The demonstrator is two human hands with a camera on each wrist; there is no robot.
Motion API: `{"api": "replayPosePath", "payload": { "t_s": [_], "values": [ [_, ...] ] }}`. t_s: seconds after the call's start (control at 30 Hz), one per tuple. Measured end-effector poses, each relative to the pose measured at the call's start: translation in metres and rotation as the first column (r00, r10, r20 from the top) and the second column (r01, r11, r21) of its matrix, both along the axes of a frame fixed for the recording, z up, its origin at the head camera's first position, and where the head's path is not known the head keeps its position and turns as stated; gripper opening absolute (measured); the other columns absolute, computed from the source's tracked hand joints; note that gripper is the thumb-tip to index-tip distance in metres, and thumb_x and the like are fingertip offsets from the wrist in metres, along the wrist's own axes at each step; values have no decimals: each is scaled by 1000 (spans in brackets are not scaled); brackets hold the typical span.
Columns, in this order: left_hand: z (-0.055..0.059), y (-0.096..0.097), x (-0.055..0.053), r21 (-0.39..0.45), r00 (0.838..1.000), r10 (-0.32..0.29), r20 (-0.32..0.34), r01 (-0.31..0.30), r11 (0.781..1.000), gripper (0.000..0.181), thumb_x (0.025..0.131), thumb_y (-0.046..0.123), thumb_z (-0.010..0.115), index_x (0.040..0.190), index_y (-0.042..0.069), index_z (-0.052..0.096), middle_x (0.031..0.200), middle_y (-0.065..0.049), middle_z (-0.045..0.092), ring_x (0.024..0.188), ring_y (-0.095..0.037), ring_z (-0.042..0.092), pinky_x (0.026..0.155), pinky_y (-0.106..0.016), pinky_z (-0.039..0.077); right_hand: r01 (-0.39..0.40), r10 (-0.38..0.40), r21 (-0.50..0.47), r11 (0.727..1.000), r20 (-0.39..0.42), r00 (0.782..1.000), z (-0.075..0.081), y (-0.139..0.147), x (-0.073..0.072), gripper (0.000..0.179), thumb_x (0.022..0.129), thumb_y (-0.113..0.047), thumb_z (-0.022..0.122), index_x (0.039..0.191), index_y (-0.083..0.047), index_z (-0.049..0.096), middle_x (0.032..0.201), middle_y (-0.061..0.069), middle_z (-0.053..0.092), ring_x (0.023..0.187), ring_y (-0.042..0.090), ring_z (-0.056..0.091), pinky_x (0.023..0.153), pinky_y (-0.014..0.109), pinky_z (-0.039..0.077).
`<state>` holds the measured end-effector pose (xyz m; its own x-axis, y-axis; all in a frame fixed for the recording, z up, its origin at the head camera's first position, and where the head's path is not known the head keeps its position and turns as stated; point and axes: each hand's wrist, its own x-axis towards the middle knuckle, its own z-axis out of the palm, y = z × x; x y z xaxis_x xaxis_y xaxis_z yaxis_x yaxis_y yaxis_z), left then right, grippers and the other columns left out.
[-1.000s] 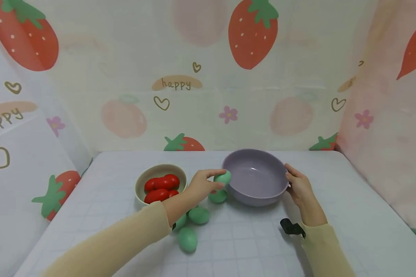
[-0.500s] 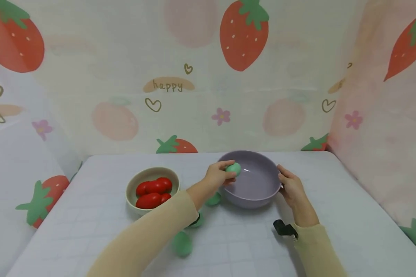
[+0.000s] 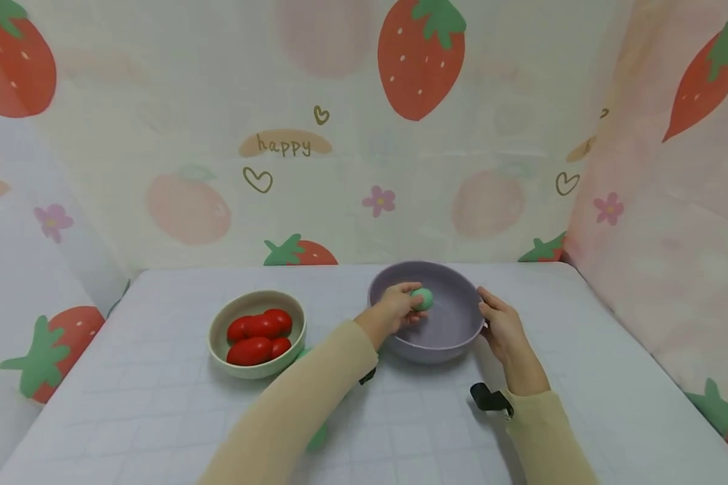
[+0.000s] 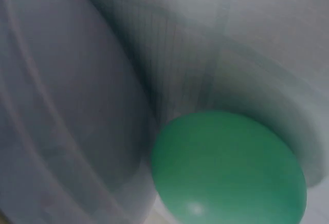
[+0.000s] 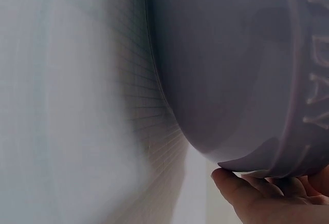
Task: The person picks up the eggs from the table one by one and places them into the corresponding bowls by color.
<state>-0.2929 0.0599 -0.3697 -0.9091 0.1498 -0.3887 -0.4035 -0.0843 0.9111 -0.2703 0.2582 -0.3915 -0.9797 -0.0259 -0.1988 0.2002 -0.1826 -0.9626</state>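
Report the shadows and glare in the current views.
Head: soft shadow beneath the purple bowl; left wrist: a small highlight on the green egg, with shadow on the tablecloth beside it; right wrist: broad, soft-edged shadow beside the purple bowl.

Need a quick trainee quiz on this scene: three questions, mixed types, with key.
1. True or false: the left hand holds a green egg.
2. Fill in: the ____ hand grips the purple bowl.
3. Where do the red items lie? (a) in the purple bowl; (b) in the beige bowl; (c) in the left hand.

Key: 1 true; 2 right, the right hand; 3 b.
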Motion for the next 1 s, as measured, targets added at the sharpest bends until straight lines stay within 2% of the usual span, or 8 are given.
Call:
{"api": "replayPosePath", "payload": {
  "t_s": [0.1, 0.2, 0.4, 0.57, 0.77, 1.0],
  "values": [
    [-4, 5, -3, -30, 999, 10, 46, -9, 1000, 45, 94, -5, 56, 138, 8, 55, 121, -22, 60, 54, -11, 55, 45, -14, 42, 4, -4, 0, 1000, 3, 1000, 1, 0, 1, 50, 105, -3, 29, 153, -2, 16, 160, 12, 11, 146, 24, 12, 117, 42, 19],
    [-10, 9, -6, -102, 996, 28, 87, -19, 995, 46, 90, -8, 60, 132, 11, 62, 121, -20, 61, 52, -12, 54, 42, -14, 41, -3, 3, 6, 1000, 7, 1000, 1, -1, 2, 50, 105, -3, 28, 154, -2, 16, 161, 12, 10, 146, 24, 12, 117, 43, 19],
    [-21, 16, -14, -223, 991, 51, 120, -23, 975, 45, 85, -12, 64, 123, 13, 69, 120, -18, 61, 50, -12, 51, 40, -14, 42, -14, 14, -1, 1000, -2, 1000, 0, -1, 2, 50, 105, -2, 28, 153, -1, 15, 160, 13, 10, 146, 25, 10, 117, 44, 18],
    [-19, 19, -15, -261, 992, 35, 119, -3, 965, 46, 83, -14, 65, 120, 13, 70, 113, -20, 62, 50, -14, 54, 39, -17, 42, -6, 5, -17, 1000, -10, 1000, 1, 0, -1, 50, 105, -1, 28, 153, 0, 15, 160, 14, 9, 146, 25, 10, 117, 45, 17],
    [-14, 19, -10, -281, 994, 37, 107, -6, 960, 47, 83, -14, 64, 120, 13, 70, 122, -20, 60, 53, -16, 56, 42, -18, 44, 0, 0, -19, 1000, 0, 1000, 2, -1, -3, 50, 105, -2, 29, 153, -1, 16, 161, 12, 10, 146, 25, 10, 117, 44, 17],
    [-14, 19, -9, -317, 994, 23, 105, 11, 948, 51, 84, -15, 62, 124, 16, 68, 126, -19, 60, 56, -17, 56, 44, -19, 44, 11, -11, -19, 1000, 11, 1000, 1, -1, -1, 50, 105, -1, 28, 153, -1, 16, 161, 13, 9, 146, 26, 9, 117, 45, 16]
  ]
}}
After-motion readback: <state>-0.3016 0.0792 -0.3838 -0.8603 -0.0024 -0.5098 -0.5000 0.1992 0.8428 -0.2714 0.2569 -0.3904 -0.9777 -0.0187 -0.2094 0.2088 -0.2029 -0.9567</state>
